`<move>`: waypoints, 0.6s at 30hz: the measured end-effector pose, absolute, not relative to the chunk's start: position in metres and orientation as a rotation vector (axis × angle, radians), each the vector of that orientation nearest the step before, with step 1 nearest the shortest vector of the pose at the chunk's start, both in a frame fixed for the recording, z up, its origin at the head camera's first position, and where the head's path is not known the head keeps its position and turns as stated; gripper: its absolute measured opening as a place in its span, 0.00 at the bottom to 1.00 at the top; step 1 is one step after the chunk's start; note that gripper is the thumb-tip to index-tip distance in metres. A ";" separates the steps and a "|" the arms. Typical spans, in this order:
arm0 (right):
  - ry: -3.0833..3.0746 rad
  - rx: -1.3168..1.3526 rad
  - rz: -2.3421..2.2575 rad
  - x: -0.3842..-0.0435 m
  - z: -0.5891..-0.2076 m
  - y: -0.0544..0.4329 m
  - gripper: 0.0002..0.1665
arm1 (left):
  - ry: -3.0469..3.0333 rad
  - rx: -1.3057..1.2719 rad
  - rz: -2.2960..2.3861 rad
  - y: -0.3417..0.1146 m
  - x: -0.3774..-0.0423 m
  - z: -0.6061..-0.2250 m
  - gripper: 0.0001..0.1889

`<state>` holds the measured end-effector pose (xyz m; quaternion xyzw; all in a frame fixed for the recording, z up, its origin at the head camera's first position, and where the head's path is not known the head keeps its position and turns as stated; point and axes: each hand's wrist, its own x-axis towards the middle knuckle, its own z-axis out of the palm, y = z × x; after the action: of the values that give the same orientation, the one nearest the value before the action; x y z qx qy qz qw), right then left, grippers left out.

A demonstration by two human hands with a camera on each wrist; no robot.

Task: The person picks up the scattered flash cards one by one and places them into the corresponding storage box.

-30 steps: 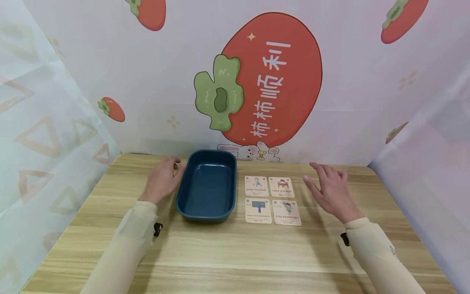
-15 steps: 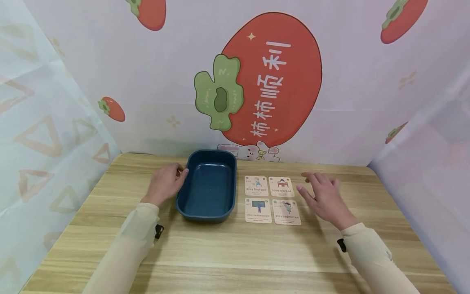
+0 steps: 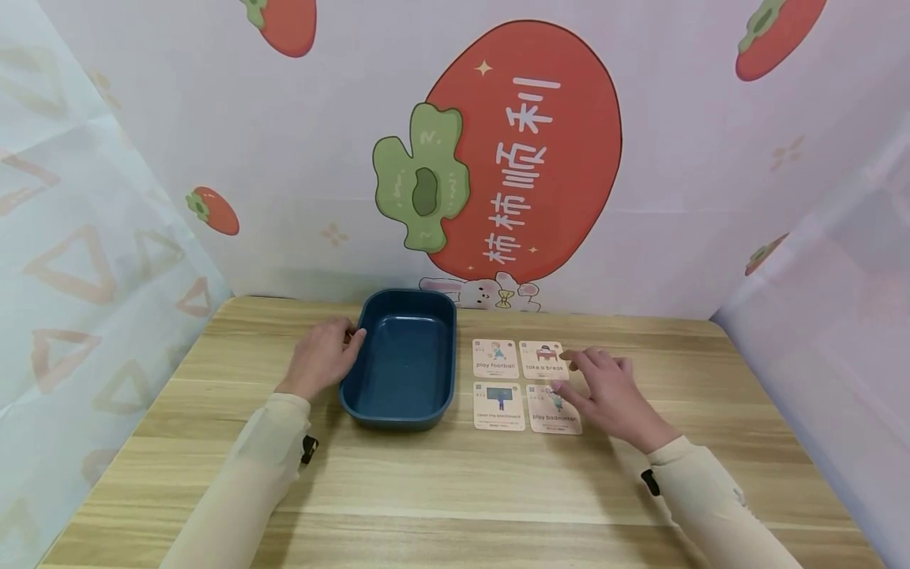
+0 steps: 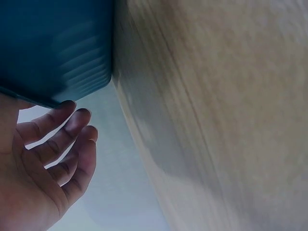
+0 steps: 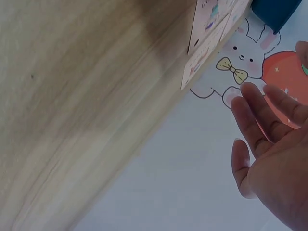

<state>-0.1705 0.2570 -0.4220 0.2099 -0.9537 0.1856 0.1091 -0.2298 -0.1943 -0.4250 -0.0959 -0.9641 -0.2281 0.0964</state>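
Note:
A dark blue plastic bin stands left of centre on the table. My left hand pinches its left rim, thumb over the edge and index finger against the outside wall; in the left wrist view the other fingers curl loosely below the rim. Picture cards lie in two rows right of the bin: "play football", "take a break", "clean the blackboard" and "play badminton". My right hand hovers over the two right-hand cards, fingers relaxed and holding nothing, partly covering their right sides.
The wooden table ends at the back against a white printed backdrop with a large red persimmon. Similar fabric hangs along the left and right sides.
My right hand has moved left and slightly down, from beside the cards to over the right-hand ones. My left hand has shifted right and taken the bin's rim. Bin and cards stay put.

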 end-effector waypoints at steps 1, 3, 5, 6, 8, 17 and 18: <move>-2.814 0.623 0.547 -0.170 -0.423 0.256 0.30 | -2.855 -0.284 -0.669 -0.194 -0.230 -0.425 0.18; -2.832 0.633 0.552 -0.168 -0.424 0.254 0.30 | -2.853 -0.286 -0.655 -0.194 -0.230 -0.426 0.17; -2.849 0.645 0.553 -0.168 -0.424 0.253 0.30 | -2.850 -0.286 -0.646 -0.193 -0.230 -0.426 0.16; -2.858 0.647 0.546 -0.167 -0.425 0.253 0.31 | -2.851 -0.286 -0.640 -0.193 -0.230 -0.425 0.16; -2.879 0.646 0.527 -0.167 -0.426 0.253 0.32 | -2.853 -0.289 -0.635 -0.192 -0.229 -0.425 0.16; -2.990 0.621 0.504 -0.167 -0.430 0.261 0.42 | -2.861 -0.278 -0.626 -0.190 -0.229 -0.424 0.15; -3.003 0.616 0.509 -0.167 -0.430 0.262 0.43 | -2.861 -0.279 -0.625 -0.190 -0.229 -0.423 0.15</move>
<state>-0.1670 0.2617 -0.4302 0.1982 -0.9662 0.1639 0.0172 -0.2286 -0.1903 -0.4235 -0.0942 -0.9677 -0.2113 0.0999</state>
